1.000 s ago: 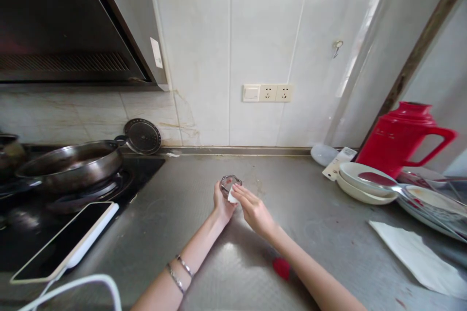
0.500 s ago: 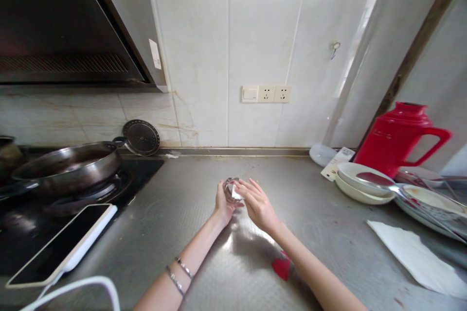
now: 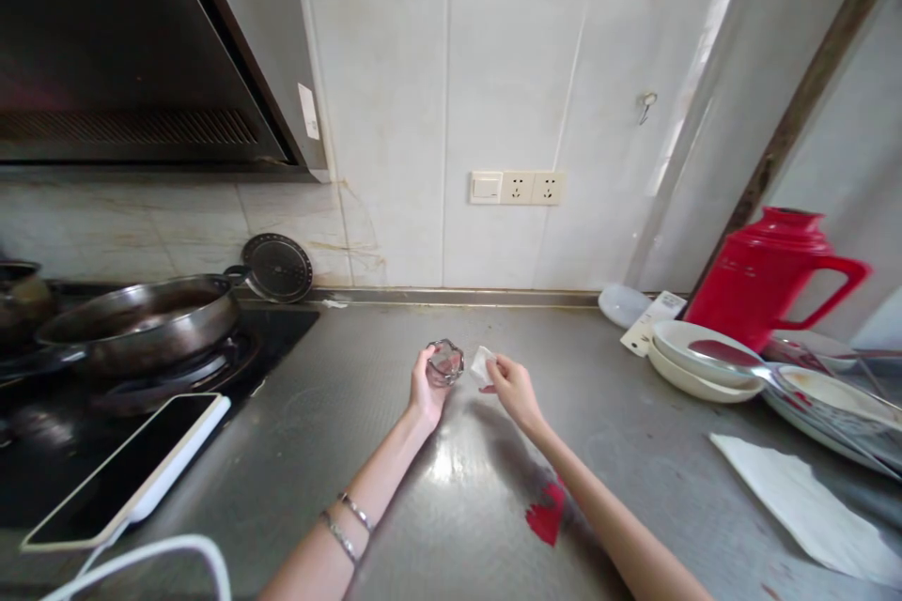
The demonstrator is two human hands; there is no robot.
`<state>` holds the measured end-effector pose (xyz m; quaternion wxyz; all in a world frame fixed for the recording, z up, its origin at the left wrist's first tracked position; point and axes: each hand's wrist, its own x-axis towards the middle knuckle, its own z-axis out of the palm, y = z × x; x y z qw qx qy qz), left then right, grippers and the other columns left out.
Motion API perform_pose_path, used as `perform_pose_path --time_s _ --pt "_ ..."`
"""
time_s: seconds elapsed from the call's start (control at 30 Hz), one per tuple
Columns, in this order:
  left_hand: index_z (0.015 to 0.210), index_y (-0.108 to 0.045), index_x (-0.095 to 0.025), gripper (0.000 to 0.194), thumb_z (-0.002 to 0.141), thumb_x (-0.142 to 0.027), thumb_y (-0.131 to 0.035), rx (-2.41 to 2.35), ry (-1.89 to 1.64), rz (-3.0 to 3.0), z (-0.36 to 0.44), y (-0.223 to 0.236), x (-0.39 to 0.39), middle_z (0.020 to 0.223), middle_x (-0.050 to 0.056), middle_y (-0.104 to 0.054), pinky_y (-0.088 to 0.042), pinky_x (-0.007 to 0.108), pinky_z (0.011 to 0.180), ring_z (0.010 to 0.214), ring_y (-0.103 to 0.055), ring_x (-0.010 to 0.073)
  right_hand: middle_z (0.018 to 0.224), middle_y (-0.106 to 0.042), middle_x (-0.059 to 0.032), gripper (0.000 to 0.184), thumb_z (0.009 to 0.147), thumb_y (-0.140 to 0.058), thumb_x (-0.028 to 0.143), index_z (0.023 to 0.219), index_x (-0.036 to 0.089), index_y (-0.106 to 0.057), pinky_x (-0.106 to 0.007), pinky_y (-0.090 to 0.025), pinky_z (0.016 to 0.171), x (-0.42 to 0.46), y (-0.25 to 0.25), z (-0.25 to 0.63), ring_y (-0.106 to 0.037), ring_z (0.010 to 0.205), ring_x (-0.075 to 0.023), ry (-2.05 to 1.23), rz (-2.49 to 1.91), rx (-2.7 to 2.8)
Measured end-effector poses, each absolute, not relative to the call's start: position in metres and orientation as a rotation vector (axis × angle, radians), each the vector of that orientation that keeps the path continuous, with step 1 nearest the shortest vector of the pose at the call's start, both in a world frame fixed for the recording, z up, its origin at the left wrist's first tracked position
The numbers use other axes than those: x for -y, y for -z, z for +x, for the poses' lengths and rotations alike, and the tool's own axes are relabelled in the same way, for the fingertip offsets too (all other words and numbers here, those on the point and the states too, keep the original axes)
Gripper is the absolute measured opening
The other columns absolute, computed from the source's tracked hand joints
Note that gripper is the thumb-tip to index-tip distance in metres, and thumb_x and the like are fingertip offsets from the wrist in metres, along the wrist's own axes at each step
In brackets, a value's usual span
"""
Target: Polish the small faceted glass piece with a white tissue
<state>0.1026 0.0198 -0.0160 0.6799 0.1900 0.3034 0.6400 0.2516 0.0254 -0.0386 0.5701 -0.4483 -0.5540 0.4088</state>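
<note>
The person's right hand (image 3: 514, 392) has just drawn away from the small clear glass dish (image 3: 445, 364): half a second ago its fingers lay over the rim with the white paper (image 3: 481, 364) pressed at the glass, and now a narrow gap parts paper and dish. No rubbing is under way at this instant, so the wiping seems to be at a pause. The dish stays in the left hand (image 3: 425, 390), over the middle of the desk (image 3: 381, 347), its scalloped mouth in view. The left grip is curled around the dish's side; the right grip is closed to a pinch, thumb and fingers on the paper. A red scrap (image 3: 546, 515) lies on the desk beside the right forearm. As for writing, the white label (image 3: 308, 111) on the range hood (image 3: 240, 47) carries marks too small to read. The pale card (image 3: 652, 323) by the red flask (image 3: 768, 277) bears dark print that cannot be made out, and faint lettering on the flask is equally illegible. No brand can be read.
</note>
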Motion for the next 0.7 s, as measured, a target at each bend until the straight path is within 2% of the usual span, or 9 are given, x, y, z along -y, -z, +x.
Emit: perform_pose_path --time_s 0.1,0.23,0.33,0.43,0.53,0.7 --pt "0.099 -0.057 -0.014 0.032 0.074 -0.034 -0.059 -0.684 -1.476 0.431 0.104 0.015 -0.019 0.072 0.008 -0.071 -0.05 0.026 0.059 0.068 -0.068 0.0205 0.059 -0.058 0.0001 0.037 0.067 -0.065 0.053 0.067 0.015 -0.064 -0.031 -0.056 0.052 -0.022 0.041 0.245 -0.054 0.054 -0.0144 -1.116 -1.025 1.25" --pt "0.102 -0.058 -0.012 0.038 0.073 -0.037 -0.06 -0.658 -1.458 0.466 0.106 0.015 -0.017 0.073 0.009 -0.071 -0.047 0.026 0.053 0.06 -0.066 0.0189 0.07 -0.068 -0.0072 0.042 0.071 -0.062 0.054 0.079 0.014 -0.067 -0.033 -0.056 0.057 -0.016 0.039 0.234 -0.064 0.065 -0.0205 -1.318 -0.96 1.19" --pt "0.106 -0.057 -0.013 0.042 0.074 -0.04 -0.061 -0.646 -1.446 0.491 0.106 0.015 -0.016 0.075 0.008 -0.072 -0.045 0.025 0.05 0.056 -0.064 0.0176 0.091 -0.071 -0.0096 0.043 0.072 -0.065 0.053 0.094 0.016 -0.068 -0.035 -0.057 0.068 -0.009 0.034 0.228 -0.067 0.082 -0.0233 -1.474 -0.834 1.121" --pt "0.104 -0.059 -0.014 0.042 0.073 -0.041 -0.062 -0.653 -1.43 0.503 0.106 0.017 -0.016 0.076 0.007 -0.072 -0.045 0.025 0.051 0.055 -0.063 0.0163 0.107 -0.069 -0.0083 0.042 0.068 -0.072 0.046 0.1 0.018 -0.068 -0.037 -0.054 0.081 -0.004 0.031 0.224 -0.064 0.095 -0.0242 -1.594 -0.679 1.052" --pt "0.101 -0.061 -0.014 0.044 0.069 -0.043 -0.067 -0.651 -1.418 0.523 0.105 0.021 -0.02 0.076 0.006 -0.071 -0.047 0.025 0.057 0.062 -0.063 0.0165 0.107 -0.069 -0.0075 0.038 0.068 -0.074 0.042 0.097 0.018 -0.069 -0.038 -0.051 0.088 -0.002 0.03 0.223 -0.063 0.099 -0.0239 -1.591 -0.649 1.008" --pt "0.091 -0.067 -0.012 0.043 0.065 -0.045 -0.072 -0.778 -1.485 0.783 0.104 0.03 -0.029 0.072 0.003 -0.065 -0.047 0.023 0.06 0.066 -0.06 0.0142 0.1 -0.071 -0.0084 0.038 0.069 -0.073 0.044 0.097 0.019 -0.07 -0.043 -0.05 0.088 -0.006 0.024 0.23 -0.065 0.094 -0.0265 -1.592 -0.605 0.948"
